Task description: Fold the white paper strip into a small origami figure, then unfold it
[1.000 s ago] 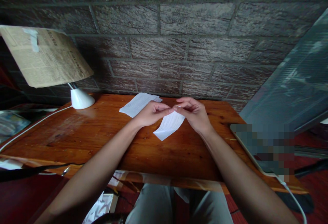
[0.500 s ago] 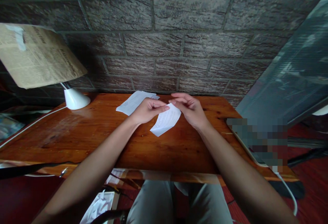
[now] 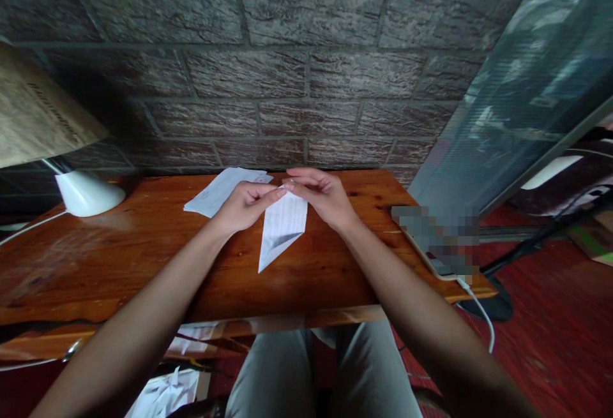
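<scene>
A folded sheet of white paper [image 3: 286, 220] with faint printing hangs over the wooden desk, its lower end narrowing to a point. My left hand [image 3: 248, 206] pinches its top edge between thumb and fingers. From the other side, my right hand [image 3: 324, 196] grips the same top edge, thumb against the paper, while its upper fingers extend past it. The two hands nearly meet there. Behind my left hand lies a stack of white papers [image 3: 218, 189], partly covered by that hand.
A lamp with a white base [image 3: 89, 193] and paper shade stands at the left. On the right edge lies a blurred-out tablet-like device [image 3: 433, 246] with a white cable [image 3: 483, 316]. A brick wall [image 3: 282, 73] rises behind the desk [image 3: 306, 284]. Below sits a box of papers [image 3: 167, 392].
The view has shifted to the right. The paper has turned to hang more steeply, and its lower corner is now pointed with a visible fold. Both hands still hold it.
</scene>
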Available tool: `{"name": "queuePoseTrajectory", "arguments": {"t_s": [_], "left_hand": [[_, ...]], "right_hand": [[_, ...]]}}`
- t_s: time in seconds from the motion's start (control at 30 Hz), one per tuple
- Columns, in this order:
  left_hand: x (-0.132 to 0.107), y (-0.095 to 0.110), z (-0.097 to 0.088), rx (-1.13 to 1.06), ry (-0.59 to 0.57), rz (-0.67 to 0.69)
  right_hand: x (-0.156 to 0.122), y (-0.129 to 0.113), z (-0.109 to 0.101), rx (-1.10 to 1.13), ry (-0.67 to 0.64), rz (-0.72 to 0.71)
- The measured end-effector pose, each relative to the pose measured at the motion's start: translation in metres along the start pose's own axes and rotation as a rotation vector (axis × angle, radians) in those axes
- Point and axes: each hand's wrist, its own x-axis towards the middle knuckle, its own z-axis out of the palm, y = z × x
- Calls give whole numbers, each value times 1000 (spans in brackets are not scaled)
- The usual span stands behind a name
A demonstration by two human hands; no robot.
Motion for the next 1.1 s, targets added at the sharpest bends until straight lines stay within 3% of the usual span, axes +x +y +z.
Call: {"name": "queuePoseTrajectory", "arguments": {"t_s": [0.2,0.33,0.43,0.53,0.73,0.93,1.1], "left_hand": [[2,0,-2,22,-57,-2],[8,-12,-6,-46,-37,-29],[12,-25,-7,-217,9,-85],[13,-36,-6,-285,4,-166],[9,-41,0,-159,-19,-233],[12,-37,7,-159,-75,-179],[12,-40,6,-178,-158,-230]], "right_hand": [[9,-3,-4,-53,14,9],[26,-6,-15,-113,-123,151],[35,-3,-24,-163,-174,217],[33,9,-27,-122,-120,214],[15,34,-25,-92,-108,175],[10,31,-31,17,-89,222],[13,29,-36,-30,-70,186]]}}
